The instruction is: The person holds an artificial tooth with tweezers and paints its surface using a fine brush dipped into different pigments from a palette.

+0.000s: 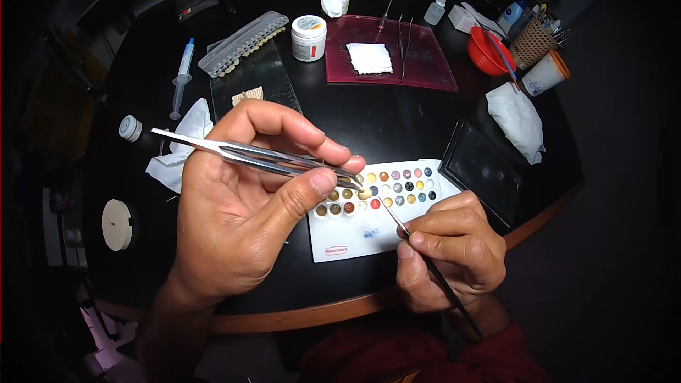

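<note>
My left hand (245, 198) is closed on metal tweezers (245, 154), whose tips grip a small, cream-coloured piece (364, 193). In my right hand (454, 252) is a thin brush (431, 267) with a black handle, pinched between thumb and fingers. The brush tip points up and left, close to the small piece; whether they touch is unclear. Beneath both hands lies a white palette (333, 237) with rows of coloured paint wells and a blue smear on its lower part. My left fingers hide some of the wells.
A black lid (482, 170) lies right of the palette. Farther back are a burgundy tray (433, 64) with a folded white cloth (369, 58), a white jar (308, 38), a shade guide (241, 42), a syringe (182, 78) and a red bowl (488, 54). A round disc (116, 225) lies left.
</note>
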Action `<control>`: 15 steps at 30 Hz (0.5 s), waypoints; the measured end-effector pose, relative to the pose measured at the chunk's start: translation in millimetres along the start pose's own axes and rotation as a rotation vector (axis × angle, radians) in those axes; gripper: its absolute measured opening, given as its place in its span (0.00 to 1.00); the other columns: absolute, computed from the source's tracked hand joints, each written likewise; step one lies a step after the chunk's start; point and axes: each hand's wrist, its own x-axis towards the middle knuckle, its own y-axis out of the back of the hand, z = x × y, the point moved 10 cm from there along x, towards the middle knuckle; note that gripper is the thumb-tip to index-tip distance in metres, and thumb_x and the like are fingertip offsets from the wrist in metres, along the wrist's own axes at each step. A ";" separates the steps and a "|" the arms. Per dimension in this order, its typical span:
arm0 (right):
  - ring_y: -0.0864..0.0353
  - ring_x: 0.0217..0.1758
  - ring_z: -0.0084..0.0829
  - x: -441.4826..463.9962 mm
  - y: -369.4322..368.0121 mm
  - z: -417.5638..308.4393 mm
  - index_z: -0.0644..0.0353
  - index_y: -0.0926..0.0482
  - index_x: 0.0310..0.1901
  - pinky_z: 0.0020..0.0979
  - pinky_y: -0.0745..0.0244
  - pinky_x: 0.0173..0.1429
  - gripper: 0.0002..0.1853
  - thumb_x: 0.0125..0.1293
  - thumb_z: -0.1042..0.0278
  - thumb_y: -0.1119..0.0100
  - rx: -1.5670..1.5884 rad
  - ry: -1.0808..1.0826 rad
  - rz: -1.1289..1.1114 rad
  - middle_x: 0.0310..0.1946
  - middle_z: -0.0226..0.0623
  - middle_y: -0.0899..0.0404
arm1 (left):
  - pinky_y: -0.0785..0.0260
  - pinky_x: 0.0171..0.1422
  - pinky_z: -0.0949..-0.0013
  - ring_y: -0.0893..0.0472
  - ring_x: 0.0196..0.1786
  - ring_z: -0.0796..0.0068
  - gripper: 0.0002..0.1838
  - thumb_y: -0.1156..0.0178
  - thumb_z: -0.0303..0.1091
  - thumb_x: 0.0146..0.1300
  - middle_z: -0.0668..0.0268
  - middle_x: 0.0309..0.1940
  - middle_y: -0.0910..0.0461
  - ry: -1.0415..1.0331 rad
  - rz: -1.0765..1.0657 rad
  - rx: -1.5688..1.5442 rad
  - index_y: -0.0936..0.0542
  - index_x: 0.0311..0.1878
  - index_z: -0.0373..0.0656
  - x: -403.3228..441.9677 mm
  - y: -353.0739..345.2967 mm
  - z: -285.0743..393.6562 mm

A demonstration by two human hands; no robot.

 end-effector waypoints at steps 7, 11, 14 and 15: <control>0.14 0.33 0.29 1.1 -4.5 -2.7 0.63 0.12 0.42 0.27 0.21 0.36 0.15 0.50 0.84 0.24 -0.004 0.013 -0.017 0.34 0.39 0.11 | 0.14 0.63 0.63 0.10 0.59 0.53 0.13 0.35 0.22 0.74 0.50 0.48 0.14 -0.019 -0.012 -0.003 0.29 0.56 0.36 -0.3 -1.5 0.0; 0.14 0.33 0.30 0.4 -5.5 -1.7 0.64 0.11 0.41 0.28 0.20 0.37 0.15 0.50 0.84 0.24 0.007 0.018 -0.016 0.34 0.39 0.11 | 0.14 0.63 0.63 0.10 0.58 0.53 0.14 0.35 0.22 0.74 0.50 0.48 0.14 -0.004 -0.004 -0.006 0.29 0.56 0.36 -0.6 -1.4 -0.1; 0.14 0.33 0.30 0.6 -6.0 -1.2 0.64 0.11 0.41 0.28 0.19 0.37 0.15 0.50 0.84 0.24 0.007 0.010 -0.023 0.34 0.39 0.11 | 0.14 0.62 0.64 0.10 0.58 0.53 0.14 0.35 0.22 0.74 0.51 0.48 0.14 0.007 0.005 -0.009 0.29 0.56 0.36 -0.9 -1.0 -1.2; 0.14 0.33 0.30 0.8 -6.2 -1.2 0.64 0.11 0.42 0.28 0.19 0.37 0.15 0.50 0.84 0.24 0.006 0.008 -0.026 0.34 0.39 0.11 | 0.13 0.62 0.64 0.10 0.58 0.53 0.14 0.35 0.22 0.74 0.51 0.48 0.14 0.005 0.005 -0.006 0.29 0.56 0.36 -0.9 -1.0 -1.1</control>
